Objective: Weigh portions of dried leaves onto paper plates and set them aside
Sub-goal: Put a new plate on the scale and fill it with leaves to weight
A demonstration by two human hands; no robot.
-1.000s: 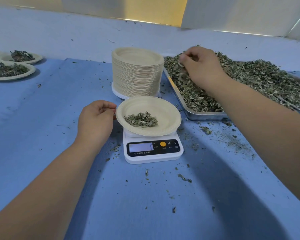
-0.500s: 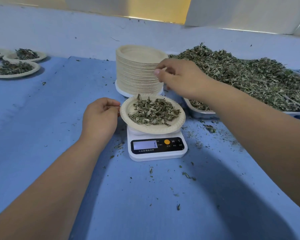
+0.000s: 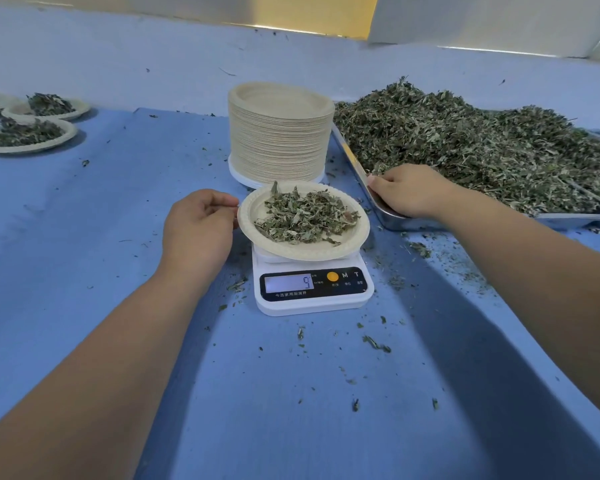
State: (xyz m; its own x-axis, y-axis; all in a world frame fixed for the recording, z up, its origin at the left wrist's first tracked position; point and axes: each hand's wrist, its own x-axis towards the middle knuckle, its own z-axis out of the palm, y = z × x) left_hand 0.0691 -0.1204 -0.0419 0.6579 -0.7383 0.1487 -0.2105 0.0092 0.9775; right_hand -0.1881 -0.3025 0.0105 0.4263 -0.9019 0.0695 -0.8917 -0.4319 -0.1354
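Observation:
A paper plate (image 3: 355,239) with a portion of dried leaves (image 3: 305,216) sits on the white digital scale (image 3: 314,299), whose display reads 9. My left hand (image 3: 200,228) is at the plate's left rim, thumb and curled fingers pinching the edge. My right hand (image 3: 411,190) rests palm down in the near left corner of the metal tray (image 3: 568,220), fingers loosely bent against its wall; nothing shows in them. A large heap of dried leaves (image 3: 482,143) fills the tray.
A tall stack of paper plates (image 3: 279,136) stands just behind the scale. Three filled plates (image 3: 26,135) lie at the far left of the blue cloth. Leaf crumbs are scattered around the scale and the tray. A blue wall rises behind.
My right hand brought leaves from the tray onto the plate, then drew back to the tray's near corner. The portion on the plate has grown. My left hand stayed at the rim.

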